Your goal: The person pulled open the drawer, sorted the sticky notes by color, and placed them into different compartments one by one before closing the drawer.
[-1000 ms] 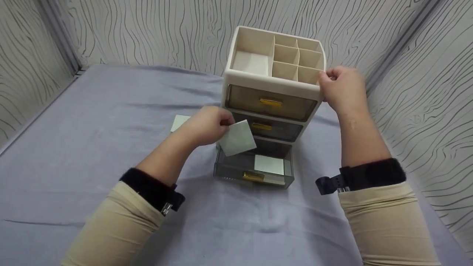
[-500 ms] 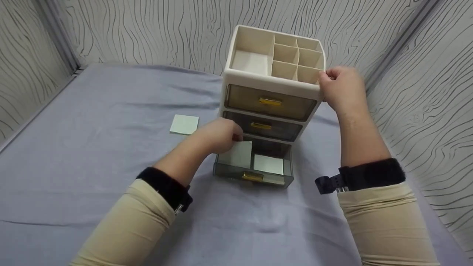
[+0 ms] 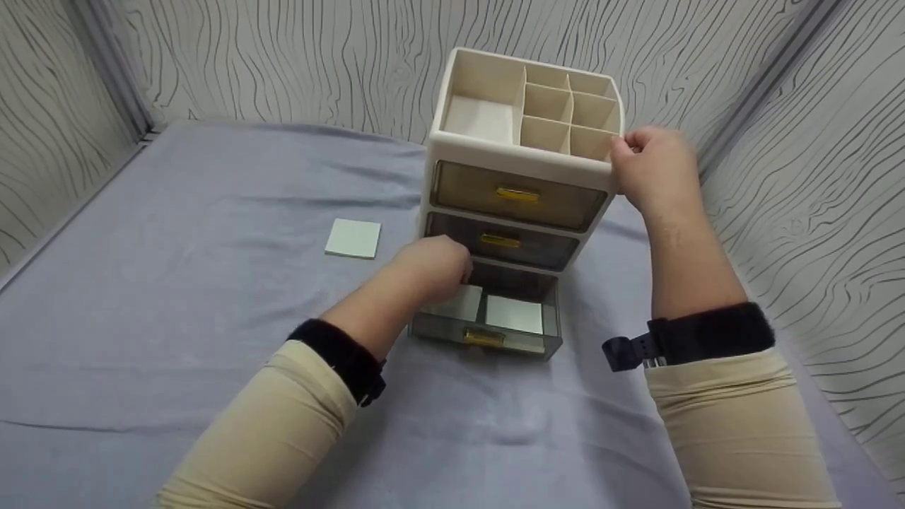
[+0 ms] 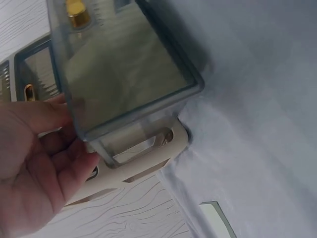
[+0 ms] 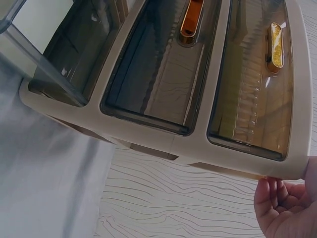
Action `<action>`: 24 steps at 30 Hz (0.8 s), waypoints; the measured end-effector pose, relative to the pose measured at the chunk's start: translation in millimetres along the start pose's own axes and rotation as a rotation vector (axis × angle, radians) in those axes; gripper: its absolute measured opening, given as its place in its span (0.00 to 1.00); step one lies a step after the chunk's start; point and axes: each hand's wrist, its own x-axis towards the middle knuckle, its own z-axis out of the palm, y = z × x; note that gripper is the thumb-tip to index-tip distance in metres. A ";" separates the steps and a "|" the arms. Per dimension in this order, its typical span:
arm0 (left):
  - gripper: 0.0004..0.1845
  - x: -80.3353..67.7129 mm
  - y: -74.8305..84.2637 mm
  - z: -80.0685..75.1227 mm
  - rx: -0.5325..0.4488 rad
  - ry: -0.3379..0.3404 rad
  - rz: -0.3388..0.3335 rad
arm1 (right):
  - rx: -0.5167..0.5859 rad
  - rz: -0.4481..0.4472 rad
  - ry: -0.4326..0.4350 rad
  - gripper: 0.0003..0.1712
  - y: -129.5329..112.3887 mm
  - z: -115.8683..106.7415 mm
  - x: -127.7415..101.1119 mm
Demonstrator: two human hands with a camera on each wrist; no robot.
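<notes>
Covering the bench, a grey cloth (image 3: 177, 283) is lying under everything. You are steadying the cream drawer organizer (image 3: 520, 162) with your right hand (image 3: 654, 173), fingers curled over its top right corner. Its bottom drawer (image 3: 488, 318) is standing pulled out, smoky and clear-walled, with a gold handle (image 3: 484, 338). Your left hand (image 3: 435, 268) is reaching into the drawer's left half, fingers curled on a pale square sticky pad (image 3: 459, 304). A second pad (image 3: 515, 314) is lying in the right half, and a third (image 3: 353, 238) on the cloth, left of the organizer.

Soft even light, blurry wrist views
</notes>
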 end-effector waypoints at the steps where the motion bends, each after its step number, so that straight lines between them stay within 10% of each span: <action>1: 0.10 1.3 0.8 1.3 0.026 -0.002 -0.006 | 0.001 0.002 -0.001 0.24 0.1 -0.1 0.1; 24: 0.11 18.5 8.1 30.4 0.180 -0.021 -0.048 | -0.027 -0.005 0.011 0.25 -0.9 0.4 -0.1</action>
